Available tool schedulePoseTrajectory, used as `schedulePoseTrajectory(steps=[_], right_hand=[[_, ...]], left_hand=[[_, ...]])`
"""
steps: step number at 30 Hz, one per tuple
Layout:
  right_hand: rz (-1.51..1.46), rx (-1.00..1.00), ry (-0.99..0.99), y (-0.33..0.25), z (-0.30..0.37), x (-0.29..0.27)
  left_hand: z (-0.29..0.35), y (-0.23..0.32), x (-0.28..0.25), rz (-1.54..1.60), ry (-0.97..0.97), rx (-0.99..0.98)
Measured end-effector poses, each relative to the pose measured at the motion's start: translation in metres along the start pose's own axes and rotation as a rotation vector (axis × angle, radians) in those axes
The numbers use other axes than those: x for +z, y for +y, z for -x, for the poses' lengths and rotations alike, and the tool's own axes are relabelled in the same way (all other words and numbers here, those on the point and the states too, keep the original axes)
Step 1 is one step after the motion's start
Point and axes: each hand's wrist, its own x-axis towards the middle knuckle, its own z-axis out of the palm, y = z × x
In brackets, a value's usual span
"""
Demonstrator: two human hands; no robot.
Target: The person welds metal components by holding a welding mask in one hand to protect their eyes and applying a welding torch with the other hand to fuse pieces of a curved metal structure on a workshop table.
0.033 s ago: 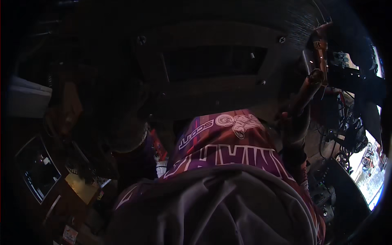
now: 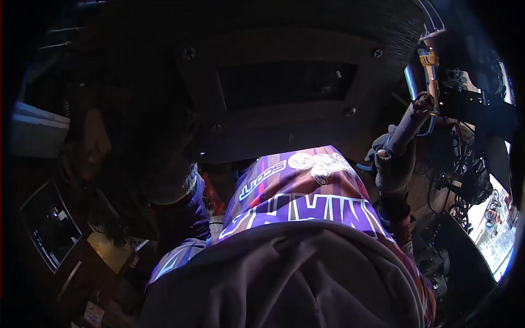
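Observation:
On the right, my right hand (image 2: 396, 164), in a worn grey glove with a lighter thumb or fingertip showing, closes around a thick grey rod-like handle (image 2: 407, 127). It tilts up and away to the right and ends in a frayed, brownish tip. A dark glove cuff on my left arm (image 2: 178, 183) catches light along its edge. My left hand's fingers are lost in the shadow. Between the arms, a dark welding mask (image 2: 290, 123) with a rectangular window and screws spans the upper view and hides what lies behind it.
A yellow-and-black power tool (image 2: 429, 63) lies beyond the handle's tip. Tangled dark cables (image 2: 465, 153) and machine parts crowd the right. A dark framed glass panel (image 2: 53, 227) and a yellowish sheet (image 2: 109, 251) are at the left. A pale box-like thing (image 2: 41, 128) sits farther up.
Bright bluish-white light now falls on my shirt, left sleeve and right glove, which were dim before. Both arms stay in nearly the same places.

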Motion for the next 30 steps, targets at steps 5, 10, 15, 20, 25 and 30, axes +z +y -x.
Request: schedulePoseTrajectory(steps=[5, 10, 15, 20, 25, 30], right_hand=[[0.059, 0.125, 0.01, -0.005, 0.002, 0.0], [0.107, -0.038, 0.005, 0.01, 0.0, -0.002], [0.22, -0.076, 0.035, 0.009, -0.001, -0.004], [0.037, 0.003, 0.011, 0.008, 0.001, -0.002], [-0.001, 0.016, 0.009, 0.013, 0.002, -0.005], [-0.124, -0.028, 0.064, 0.009, 0.001, -0.006]], left_hand=[[-0.01, 0.009, 0.007, 0.994, -0.058, -0.222], [-0.009, -0.003, 0.007, 1.374, 0.042, -0.396], [-0.003, -0.01, 0.003, 1.329, 0.05, -0.43], [0.001, -0.013, 0.006, 1.277, 0.033, -0.424], [0.011, -0.015, 0.006, 0.848, -0.007, -0.28], [0.009, -0.02, -0.021, 0.75, 0.109, -0.51]])
